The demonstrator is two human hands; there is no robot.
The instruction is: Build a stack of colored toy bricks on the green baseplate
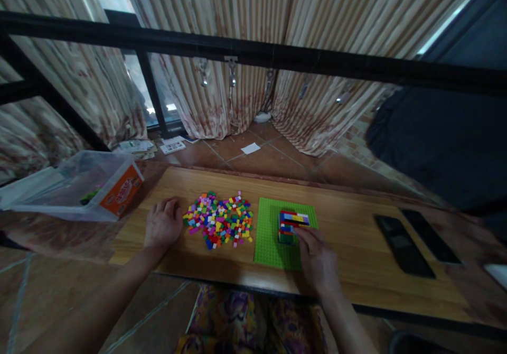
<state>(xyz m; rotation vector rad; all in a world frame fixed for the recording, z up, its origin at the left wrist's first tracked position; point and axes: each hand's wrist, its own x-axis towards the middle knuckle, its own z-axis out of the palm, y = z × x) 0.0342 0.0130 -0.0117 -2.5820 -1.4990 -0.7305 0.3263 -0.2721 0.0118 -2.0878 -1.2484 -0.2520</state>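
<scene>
Item: one wooden table (352,227), long and low. On it, a green studded baseplate (267,238), lying flat right of the table's middle. On the baseplate, toward its right side, a small brick structure (288,222) in red, blue, white, yellow and other colours. Right hand (319,261): reaching in from the near side, thumb and fingers drawn close together at the structure's near right corner; whether a loose brick is pinched between them, I cannot tell from here. To the left of the baseplate, apart from it, one spread of loose bricks (219,222), many colours, mixed. Left hand (163,224): resting on the wood just beside the spread's left edge, fingers curled; I cannot tell whether they close on anything. At the table's right end, two flat dark objects (404,245) (431,236), side by side and slanted. Beyond the left end, one clear plastic bin (83,190) with an orange label, a little green showing inside. Behind: a black rail (253,47) with clips, striped curtains (245,16), and papers (251,148) on the tiled floor.
</scene>
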